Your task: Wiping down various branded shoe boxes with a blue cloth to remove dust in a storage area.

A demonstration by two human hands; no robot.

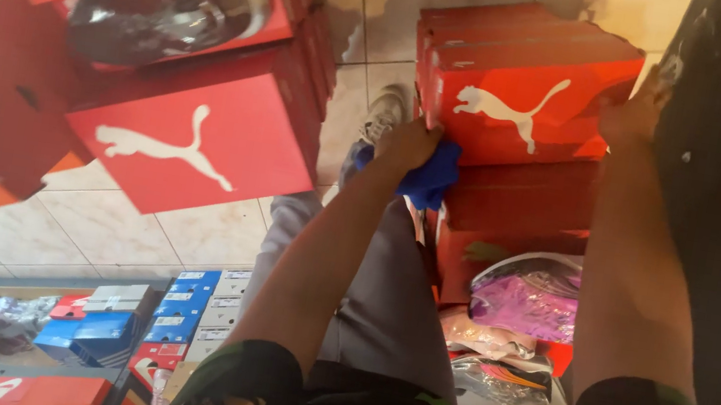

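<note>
Warm, fairly dim indoor light leaves the scene reddish, with glare on the glossy floor tiles (382, 4). Wide-angle distortion bends the edges, and the near upper-left red boxes (187, 141) look soft and blurred.

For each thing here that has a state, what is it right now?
Top red shoebox: closed, tilted, held at both ends.
Blue cloth: bunched in the left hand, against the box.
Right hand: gripping the box's far end.
Upper-left red shoebox: open, dark shoe showing.
Pink shoe in plastic bag: wrapped, lying on the pile.
</note>
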